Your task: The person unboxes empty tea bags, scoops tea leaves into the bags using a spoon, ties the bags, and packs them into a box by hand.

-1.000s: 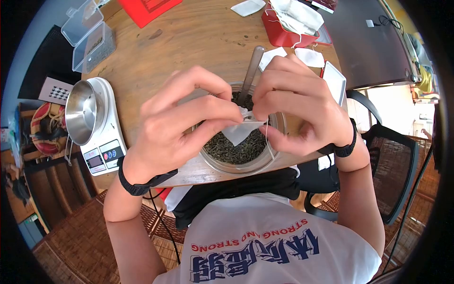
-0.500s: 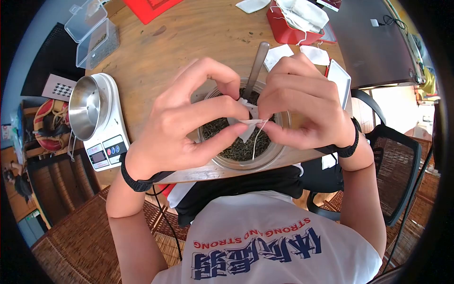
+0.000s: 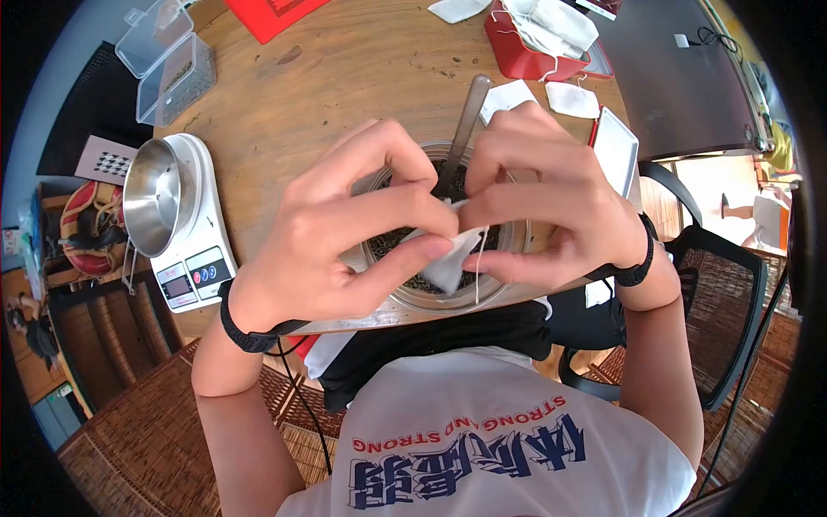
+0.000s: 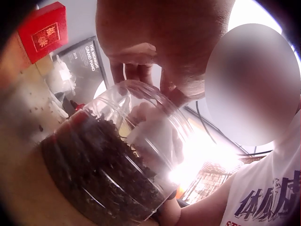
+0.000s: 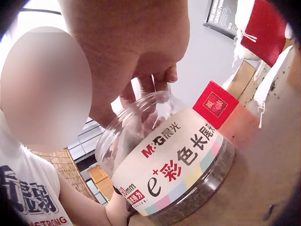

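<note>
A small white drawstring tea bag (image 3: 448, 271) hangs over a clear plastic jar (image 4: 101, 169) of dark, dried tea leaves. My left hand (image 3: 340, 233) pinches the bag's upper edge between thumb and forefinger. On the other side, my right hand (image 3: 556, 202) holds the bag near its mouth, forefinger at the top edge and thumb lower down. The bag's white string dangles by the right thumb. Behind the fingers, a spoon handle (image 3: 466, 129) sticks up out of the leaves. The bag's inside is hidden by the fingers.
Left of the jar stands a white kitchen scale (image 3: 202, 215) bearing a steel pan (image 3: 153, 202). Further back are a clear lidded box (image 3: 177, 86) and a red card (image 3: 276, 13). A red box (image 3: 521, 52) of white bags stands back right, near a white tray (image 3: 613, 151).
The bag's mouth was spread between the fingertips half a second ago; now the bag hangs lower and flatter, tilted towards me. My right thumb has shifted down, apart from the forefinger.
</note>
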The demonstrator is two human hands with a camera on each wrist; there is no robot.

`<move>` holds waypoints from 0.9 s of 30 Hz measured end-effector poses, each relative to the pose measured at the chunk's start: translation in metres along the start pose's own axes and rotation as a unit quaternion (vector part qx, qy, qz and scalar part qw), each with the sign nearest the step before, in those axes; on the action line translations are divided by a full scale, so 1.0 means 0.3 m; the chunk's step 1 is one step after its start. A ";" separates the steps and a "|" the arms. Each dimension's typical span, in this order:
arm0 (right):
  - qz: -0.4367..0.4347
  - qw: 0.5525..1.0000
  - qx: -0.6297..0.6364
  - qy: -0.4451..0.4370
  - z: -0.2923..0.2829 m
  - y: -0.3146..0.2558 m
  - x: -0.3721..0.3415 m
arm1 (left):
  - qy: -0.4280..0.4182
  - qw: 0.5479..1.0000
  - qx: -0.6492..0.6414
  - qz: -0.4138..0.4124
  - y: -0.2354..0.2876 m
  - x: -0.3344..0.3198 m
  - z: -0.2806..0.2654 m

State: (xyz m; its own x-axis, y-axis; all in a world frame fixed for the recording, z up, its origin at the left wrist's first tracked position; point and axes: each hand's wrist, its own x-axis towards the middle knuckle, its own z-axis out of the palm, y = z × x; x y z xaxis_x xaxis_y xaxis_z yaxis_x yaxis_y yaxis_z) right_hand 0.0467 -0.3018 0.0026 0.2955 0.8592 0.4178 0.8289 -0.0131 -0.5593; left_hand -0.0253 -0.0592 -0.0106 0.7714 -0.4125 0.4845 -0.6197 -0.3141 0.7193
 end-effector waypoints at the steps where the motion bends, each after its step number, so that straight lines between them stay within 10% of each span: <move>1: 0.009 1.000 -0.012 0.012 -0.004 -0.005 0.001 | 0.000 1.000 0.000 -0.001 0.001 0.002 -0.001; 27: -0.002 0.992 -0.027 0.123 -0.050 -0.004 -0.003 | 0.055 0.998 0.021 0.032 -0.004 -0.006 -0.051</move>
State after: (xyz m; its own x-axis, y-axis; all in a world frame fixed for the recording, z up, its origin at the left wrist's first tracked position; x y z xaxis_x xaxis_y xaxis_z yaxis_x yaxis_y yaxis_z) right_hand 0.0526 -0.3103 0.0136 0.3935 0.7088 0.5855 0.8528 -0.0436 -0.5204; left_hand -0.0239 -0.0449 -0.0046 0.7404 -0.3377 0.5811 -0.6713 -0.3276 0.6649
